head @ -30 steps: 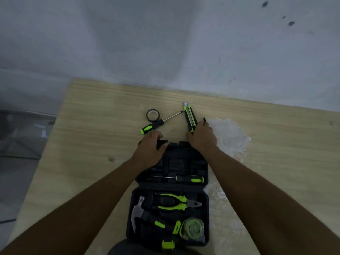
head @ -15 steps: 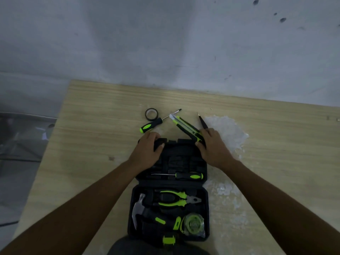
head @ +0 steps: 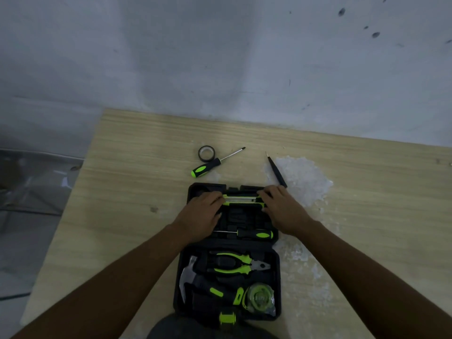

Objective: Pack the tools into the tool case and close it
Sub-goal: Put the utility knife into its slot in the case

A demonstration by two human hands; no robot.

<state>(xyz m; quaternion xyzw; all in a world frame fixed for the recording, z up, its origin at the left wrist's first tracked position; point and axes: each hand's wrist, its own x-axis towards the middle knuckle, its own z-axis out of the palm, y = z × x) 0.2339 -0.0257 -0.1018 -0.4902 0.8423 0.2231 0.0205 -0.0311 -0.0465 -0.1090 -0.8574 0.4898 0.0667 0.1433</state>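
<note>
Both hands press a utility knife point(head: 241, 201) into a slot near the far edge of the open tool case point(head: 276, 285). The left hand point(head: 201, 217) has its fingers curled down over the knife's left end, and the right hand point(head: 281, 210) covers the right end in the same way; both grip it lightly, not fully closed. I think the knife should lie flat along its slot and be pushed down evenly at both ends, so that it clicks in and the lid can close later.

Inside the case I count one screwdriver point(head: 254, 234), one pair of pliers point(head: 236, 264), one hammer point(head: 195, 281) and one tape measure point(head: 259, 299). On the bench point(head: 127, 192) remain one loose screwdriver point(head: 208, 166), one roll of tape point(head: 206, 153) and one thin black tool point(head: 276, 171).
</note>
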